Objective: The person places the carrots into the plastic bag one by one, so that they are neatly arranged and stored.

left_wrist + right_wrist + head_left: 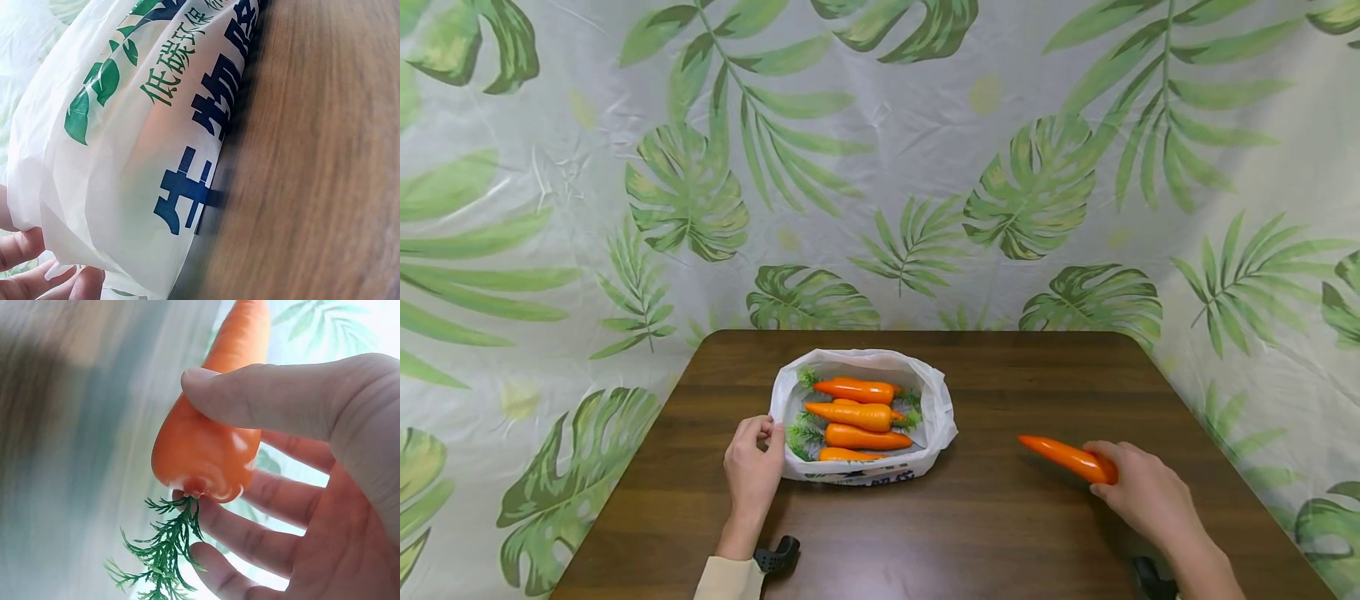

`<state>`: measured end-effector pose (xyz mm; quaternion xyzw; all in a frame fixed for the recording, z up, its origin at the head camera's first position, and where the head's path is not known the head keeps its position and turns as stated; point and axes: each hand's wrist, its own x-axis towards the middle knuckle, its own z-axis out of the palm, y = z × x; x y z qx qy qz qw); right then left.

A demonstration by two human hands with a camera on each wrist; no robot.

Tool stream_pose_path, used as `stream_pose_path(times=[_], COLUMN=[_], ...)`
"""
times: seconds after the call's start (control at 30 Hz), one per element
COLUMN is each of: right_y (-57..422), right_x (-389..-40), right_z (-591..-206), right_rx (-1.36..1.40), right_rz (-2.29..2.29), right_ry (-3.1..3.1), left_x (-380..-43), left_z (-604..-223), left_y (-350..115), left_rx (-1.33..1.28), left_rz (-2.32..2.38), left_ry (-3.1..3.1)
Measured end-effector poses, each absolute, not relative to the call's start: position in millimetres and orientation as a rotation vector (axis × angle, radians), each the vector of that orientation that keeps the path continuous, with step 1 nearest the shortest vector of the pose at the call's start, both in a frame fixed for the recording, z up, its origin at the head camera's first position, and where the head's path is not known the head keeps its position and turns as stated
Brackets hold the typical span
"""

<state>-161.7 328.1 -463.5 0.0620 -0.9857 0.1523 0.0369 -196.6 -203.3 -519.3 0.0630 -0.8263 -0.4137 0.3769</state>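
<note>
A white plastic bag (943,408) stands on the table with its mouth spread wide, green and dark blue print on its side. Several orange carrots (857,416) with green fronds lie inside it. At the bag's left rim, my left hand (754,462) pinches the plastic between thumb and fingers. Off to the right, my right hand (1150,492) grips a single carrot (1067,458) by its thick end, above the table, its tip pointing left. In the right wrist view the thumb presses on the carrot (206,444), and green fronds (165,550) hang from its end.
The brown wooden table (1000,533) has rounded far corners. Behind it hangs a pale sheet (925,167) printed with green leaves. Dark bands are worn on both wrists, the left one (778,557) close to the tabletop.
</note>
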Motion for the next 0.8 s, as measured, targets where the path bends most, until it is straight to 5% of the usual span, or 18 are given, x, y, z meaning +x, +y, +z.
stream_pose_path(times=[0.8], right_y=[279.5], right_x=[-180.4], right_z=[-441.7], right_rx=[0.299], right_rz=[0.461], right_ry=[-2.934], left_x=[-196.3], left_z=[-518.3], left_y=[-204.4], left_rx=[0.159], left_rz=[-1.071], left_ry=[-2.109])
